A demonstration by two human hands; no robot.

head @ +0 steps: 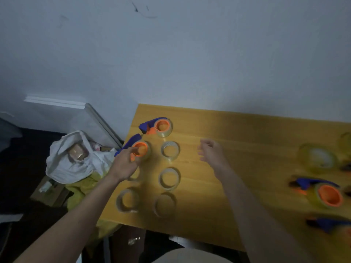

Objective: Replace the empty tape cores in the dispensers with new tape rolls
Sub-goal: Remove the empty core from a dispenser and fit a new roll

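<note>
your left hand (126, 164) is on the near-left dispenser (139, 149) at the table's (218, 196) left edge. fingers curl around its orange hub side from 7 o'clock; looks like a grip, though blur hides whether every finger is touching. the blue handle runs off toward 10 o'clock, away from your palm, so the long axis goes roughly 10-to-4 and you're holding the roll end, not the handle.

your right hand (212, 152) hovers above the table, fingers loose and spread, holding nothing. it sits at about 3 o'clock from that dispenser, apart from it.

what matters for the next move: the thin cores and rolls sit between your hands. nearest to the right hand is the ring (170, 150) just beside the dispenser, at 9 o'clock from your right palm. two more rows of rings lie below it toward 6 o'clock; i can't tell through the blur which are spent cores and which have tape left.

a second dispenser (161, 127) sits at 12 o'clock from the held one, a roll on it. more dispensers (326, 194) lie far out at 3 o'clock, well apart from both hands.

my read: left hand steadies, right hand is nearer for pulling or feeding a ring.
</note>
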